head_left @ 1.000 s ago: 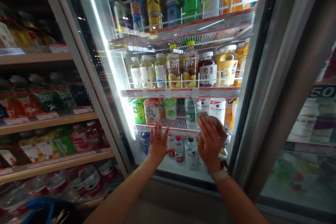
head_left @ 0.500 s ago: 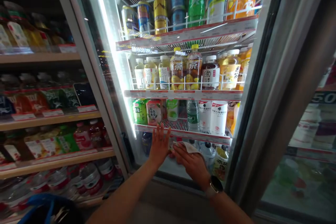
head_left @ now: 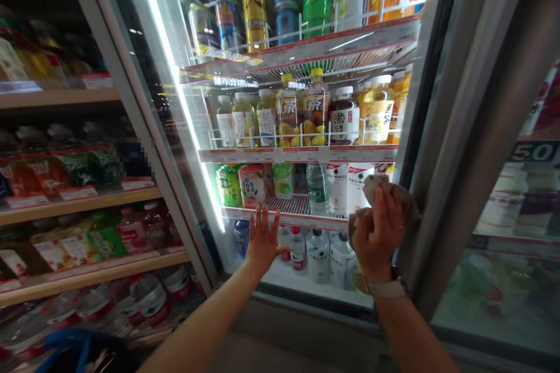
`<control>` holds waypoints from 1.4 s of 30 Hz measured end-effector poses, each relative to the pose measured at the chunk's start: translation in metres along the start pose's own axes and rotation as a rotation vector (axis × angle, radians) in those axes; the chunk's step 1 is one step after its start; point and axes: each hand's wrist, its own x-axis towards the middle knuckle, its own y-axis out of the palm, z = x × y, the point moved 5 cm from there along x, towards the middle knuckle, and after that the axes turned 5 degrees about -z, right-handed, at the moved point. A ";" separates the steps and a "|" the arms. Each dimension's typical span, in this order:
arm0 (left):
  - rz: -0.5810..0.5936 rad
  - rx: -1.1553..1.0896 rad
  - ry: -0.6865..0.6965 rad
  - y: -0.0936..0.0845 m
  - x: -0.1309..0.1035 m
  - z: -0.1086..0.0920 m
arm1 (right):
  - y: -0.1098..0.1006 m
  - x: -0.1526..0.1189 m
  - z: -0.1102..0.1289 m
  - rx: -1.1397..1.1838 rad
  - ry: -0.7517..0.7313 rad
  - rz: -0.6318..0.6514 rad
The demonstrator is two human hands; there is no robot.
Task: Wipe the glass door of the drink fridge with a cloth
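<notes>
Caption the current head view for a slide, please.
Left hand spread before a lit, glass-fronted drinks cooler, right hand holding a crumpled greyish-brown cloth near its right edge.

Looks like matt cloth in the right hand, though blurred. Shines as smooth glass in the door, dulls to grey metal on the frame. Gleams as clear plastic on the water bottle, glossy metal on the gold can; reads as matt wood at the shelf edge.
</notes>
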 end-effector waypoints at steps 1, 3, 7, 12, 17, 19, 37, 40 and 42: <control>-0.009 -0.006 0.005 0.000 0.000 0.000 | 0.003 -0.003 0.004 0.008 0.006 0.019; -0.027 -0.020 0.011 -0.001 0.001 0.000 | 0.011 -0.014 0.017 0.046 -0.009 0.101; -0.033 -0.030 0.006 -0.002 0.001 0.000 | 0.029 -0.058 0.055 0.182 -0.160 0.362; -0.024 -0.048 -0.007 -0.008 0.001 0.000 | 0.035 -0.125 0.088 0.311 -0.365 0.663; -0.061 -0.061 -0.018 -0.012 0.002 0.000 | 0.030 -0.142 0.089 0.296 -0.452 0.731; -0.071 -0.051 -0.009 -0.011 0.002 0.000 | 0.029 -0.134 0.086 0.292 -0.484 0.718; -0.123 -0.045 0.034 -0.008 0.002 -0.002 | 0.007 -0.002 0.009 0.079 0.059 0.144; -0.131 -0.049 0.038 -0.009 0.002 -0.002 | 0.018 -0.028 0.031 0.105 -0.056 0.304; -0.141 -0.045 0.041 -0.011 0.003 -0.002 | 0.024 -0.051 0.047 0.151 -0.168 0.410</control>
